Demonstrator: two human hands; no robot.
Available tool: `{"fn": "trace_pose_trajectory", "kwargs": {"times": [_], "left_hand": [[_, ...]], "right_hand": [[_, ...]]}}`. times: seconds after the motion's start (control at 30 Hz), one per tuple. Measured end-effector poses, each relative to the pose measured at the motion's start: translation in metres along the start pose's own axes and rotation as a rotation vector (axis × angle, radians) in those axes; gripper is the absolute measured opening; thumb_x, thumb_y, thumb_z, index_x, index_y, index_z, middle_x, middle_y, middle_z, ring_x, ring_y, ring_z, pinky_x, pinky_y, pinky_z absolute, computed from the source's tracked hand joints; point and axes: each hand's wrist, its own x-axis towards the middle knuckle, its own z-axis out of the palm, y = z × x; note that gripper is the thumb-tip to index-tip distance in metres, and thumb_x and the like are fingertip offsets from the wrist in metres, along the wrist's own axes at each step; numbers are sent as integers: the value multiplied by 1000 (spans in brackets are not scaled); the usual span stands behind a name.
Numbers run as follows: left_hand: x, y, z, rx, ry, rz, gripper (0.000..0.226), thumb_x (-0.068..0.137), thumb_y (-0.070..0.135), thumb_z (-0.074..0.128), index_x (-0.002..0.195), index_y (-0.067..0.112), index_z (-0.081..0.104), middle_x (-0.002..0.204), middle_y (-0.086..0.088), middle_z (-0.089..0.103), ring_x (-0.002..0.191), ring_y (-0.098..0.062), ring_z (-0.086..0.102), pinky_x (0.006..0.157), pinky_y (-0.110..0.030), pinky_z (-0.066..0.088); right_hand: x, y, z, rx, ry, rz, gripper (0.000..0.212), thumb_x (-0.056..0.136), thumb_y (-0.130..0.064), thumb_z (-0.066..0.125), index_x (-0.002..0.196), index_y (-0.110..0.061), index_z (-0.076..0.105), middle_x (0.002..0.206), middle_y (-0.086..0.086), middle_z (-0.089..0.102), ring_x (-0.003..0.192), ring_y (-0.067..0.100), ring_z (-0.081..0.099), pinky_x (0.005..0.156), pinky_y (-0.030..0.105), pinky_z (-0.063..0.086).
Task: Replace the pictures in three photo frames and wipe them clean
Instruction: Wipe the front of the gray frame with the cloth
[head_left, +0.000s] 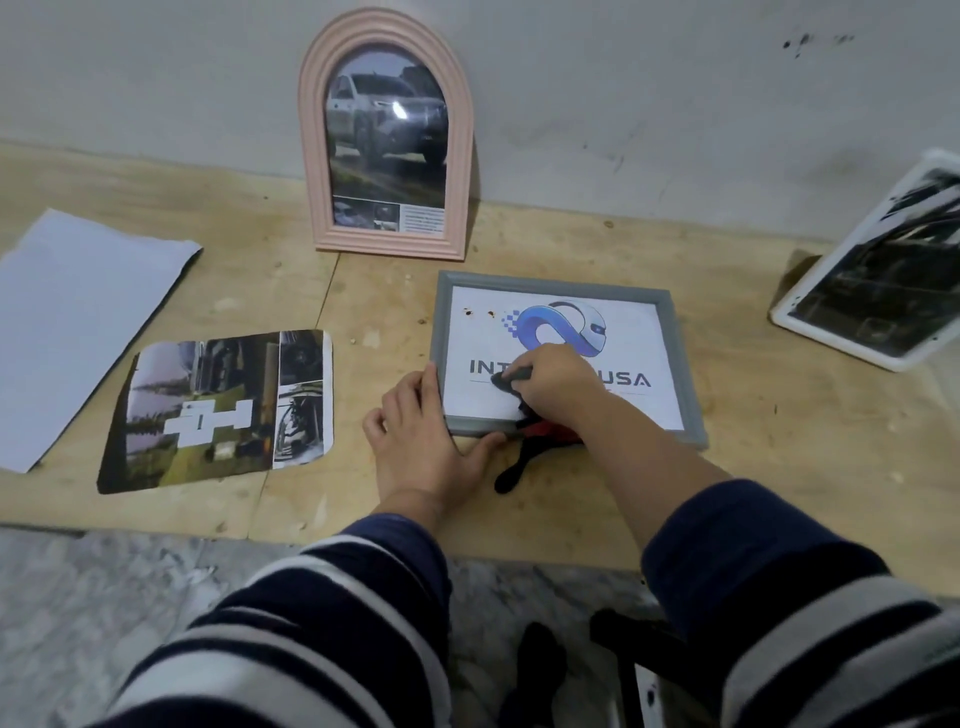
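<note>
Count on view: 3 frames, being 1 pink arched frame (385, 135) upright at the wall, 1 grey frame (566, 358) lying flat, 1 white frame (878, 265) tilted at right. 1 loose photo (218, 410). 1 white sheet (78, 332). 1 cloth (519, 447), black and red. 2 hands: left hand (421, 431), right hand (556, 384).

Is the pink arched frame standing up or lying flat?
Standing upright: the pink arched frame rests on its bottom edge on the wooden board, its top against the wall.
</note>
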Motion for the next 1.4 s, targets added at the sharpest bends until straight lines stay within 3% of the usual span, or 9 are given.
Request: {"fn": "trace_pose_trajectory", "kwargs": {"times": [0.27,0.37,0.47,0.57,0.67,0.83,1.0,1.33,1.4], "left_hand": [[-3,1,-3,-70,30,2,111,63,79,54,149,19,17,148,-2,24,133,-17,20,106,-39,14],[-1,0,-6,-50,-7,13,114,65,82,50,151,19,11,157,-1,7,143,-13,4,117,-44,-2],[0,-1,-8,-37,-27,6,115,63,87,40,152,20,13,158,4,2,146,-13,4,118,-50,-6],[4,-1,-6,-13,-45,-6,117,61,89,32,152,19,11,158,6,-1,146,-11,4,117,-53,-6],[5,1,-7,0,-63,4,119,61,90,29,153,18,7,159,7,-3,147,-10,2,117,-55,-5],[2,-2,-8,-11,-92,-8,119,61,89,26,153,18,5,159,8,-3,147,-9,1,116,-55,-6],[4,0,-8,-22,-105,2,112,69,81,44,153,18,5,159,9,-5,147,-8,-4,116,-55,-9],[1,0,-11,-43,-77,16,115,63,87,33,152,17,9,159,6,3,147,-8,3,117,-54,-5],[1,-1,-11,-41,-77,16,116,64,88,32,152,17,8,159,7,3,147,-9,4,117,-54,-4]], "right_hand": [[-8,-9,-32,-61,-235,-11,27,89,-14,58,113,-11,70,119,8,67,112,27,59,99,37,47],[16,-32,-57,-61,-66,-44,29,94,-17,54,118,-8,66,127,11,62,117,30,55,97,33,45],[49,-46,-56,78,186,-3,24,94,-17,53,112,-11,69,117,9,66,108,28,60,87,30,48],[75,-43,-33,94,218,31,22,92,-12,52,105,-10,70,107,10,68,91,27,62,75,28,49],[75,-37,-21,100,239,30,32,88,1,47,107,-12,69,104,7,65,95,28,62,71,28,45],[58,-35,-10,46,120,0,35,91,-3,49,115,-20,68,115,4,65,101,26,63,83,32,53],[29,-30,-1,0,39,-63,31,93,-11,48,115,-22,68,119,2,64,108,25,60,89,37,52],[0,-27,-30,53,-270,-83,27,90,-13,59,114,-16,71,119,2,66,110,19,58,92,27,44],[11,-31,-45,170,-172,-42,26,91,-14,57,114,-13,70,118,6,67,107,20,59,91,27,43]]}}
